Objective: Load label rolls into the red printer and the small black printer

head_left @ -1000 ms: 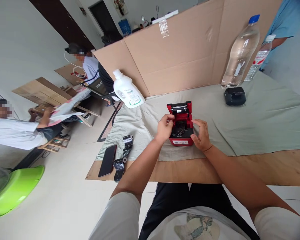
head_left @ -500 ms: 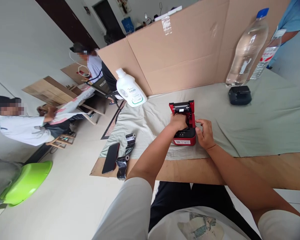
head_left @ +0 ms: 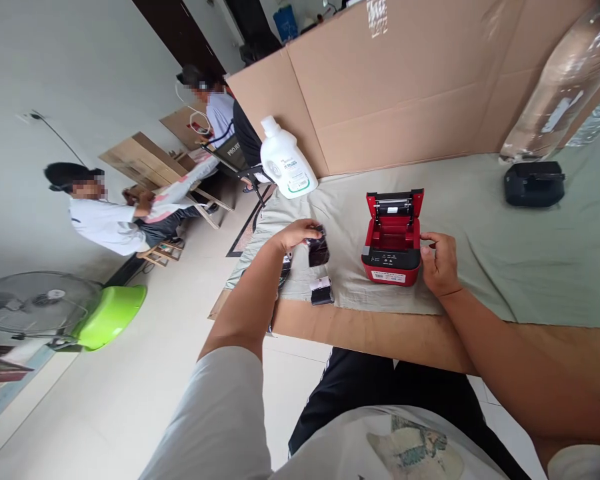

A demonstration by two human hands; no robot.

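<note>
Soft, even light; edge distortion stretches the large bottle (head_left: 550,100).

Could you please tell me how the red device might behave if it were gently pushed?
The red device would probably slide rather than tip, since it looks squat and broad-based. Its raised lid might swing, as it appears hinged at the back. The wrinkled cloth beneath could bunch up.

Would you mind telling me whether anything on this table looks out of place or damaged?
Nothing looks spilled or damaged. The red machine stands with its lid raised, and a small dark piece lies on the cloth near its front edge, which looks slightly untidy.
</note>
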